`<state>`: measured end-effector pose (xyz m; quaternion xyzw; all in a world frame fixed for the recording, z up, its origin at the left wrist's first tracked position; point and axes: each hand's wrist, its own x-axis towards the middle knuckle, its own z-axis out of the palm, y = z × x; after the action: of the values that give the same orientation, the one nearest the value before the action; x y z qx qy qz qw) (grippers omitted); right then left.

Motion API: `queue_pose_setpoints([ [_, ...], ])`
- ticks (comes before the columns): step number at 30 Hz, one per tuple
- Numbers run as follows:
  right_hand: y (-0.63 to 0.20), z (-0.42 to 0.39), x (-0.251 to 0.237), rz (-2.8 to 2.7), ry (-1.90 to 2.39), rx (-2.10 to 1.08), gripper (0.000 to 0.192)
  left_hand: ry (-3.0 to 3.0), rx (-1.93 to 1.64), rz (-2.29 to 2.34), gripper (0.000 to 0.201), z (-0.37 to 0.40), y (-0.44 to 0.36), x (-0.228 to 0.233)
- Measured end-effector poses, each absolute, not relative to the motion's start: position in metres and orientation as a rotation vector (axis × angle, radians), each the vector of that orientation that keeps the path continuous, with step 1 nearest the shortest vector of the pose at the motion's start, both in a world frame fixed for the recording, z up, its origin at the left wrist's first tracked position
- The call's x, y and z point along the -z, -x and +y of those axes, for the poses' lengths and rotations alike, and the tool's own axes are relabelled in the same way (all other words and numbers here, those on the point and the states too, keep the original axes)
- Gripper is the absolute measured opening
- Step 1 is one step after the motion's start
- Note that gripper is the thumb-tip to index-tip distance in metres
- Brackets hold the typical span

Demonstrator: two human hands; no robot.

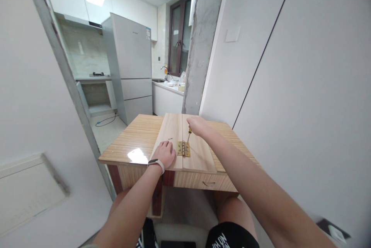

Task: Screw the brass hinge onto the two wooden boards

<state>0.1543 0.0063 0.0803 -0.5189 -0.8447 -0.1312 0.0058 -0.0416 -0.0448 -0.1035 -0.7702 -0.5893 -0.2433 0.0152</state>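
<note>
Two boards lie side by side on your table (139,132), their long edges meeting in a seam that runs from the far edge to the near edge. The hinge (183,149) straddles that seam, closer to the near edge than the far one, one leaf on the left board (174,126) and one on the right board (199,160); it lies opened out, presumably so both leaves bear on wood.

Your right hand (198,126), towards the far edge, has its fingers closed round the handle of the screwdriver (190,129). You hold it from above, leaning slightly, with its tip down at the far corner of the right leaf; that grip likely lets you press and twist together.

Your left hand (165,154) grips nothing: it is spread palm down on the left board, just beside the hinge, probably to steady the wood against the turning. Beyond its fingertips, towards the far edge, a small dark piece (170,139) lies on the same board, perhaps a screw kept within reach; it is too small to be sure.
</note>
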Motion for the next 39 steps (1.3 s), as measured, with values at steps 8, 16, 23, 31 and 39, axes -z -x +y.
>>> queue_pose_setpoints([
  [8, -0.157, 0.01, -0.081, -2.508, 1.773, 0.274, 0.029, 2.399, 0.73, -1.859, 0.037, -0.046, 0.041, 0.101],
  [16, -0.145, 0.003, -0.082, -2.371, 1.913, 0.221, 0.045, 2.43, 0.727, -1.901, 0.039, -0.049, 0.04, 0.096],
  [23, -0.149, 0.004, -0.079, -2.525, 1.751, 0.373, 0.029, 2.422, 0.736, -1.875, 0.039, -0.047, 0.04, 0.099],
  [31, -0.157, 0.009, -0.082, -2.555, 1.687, 0.3, 0.02, 2.419, 0.734, -1.873, 0.039, -0.048, 0.041, 0.1],
  [39, -0.154, 0.001, -0.084, -2.394, 1.868, 0.222, 0.038, 2.431, 0.727, -1.903, 0.039, -0.051, 0.04, 0.094],
])
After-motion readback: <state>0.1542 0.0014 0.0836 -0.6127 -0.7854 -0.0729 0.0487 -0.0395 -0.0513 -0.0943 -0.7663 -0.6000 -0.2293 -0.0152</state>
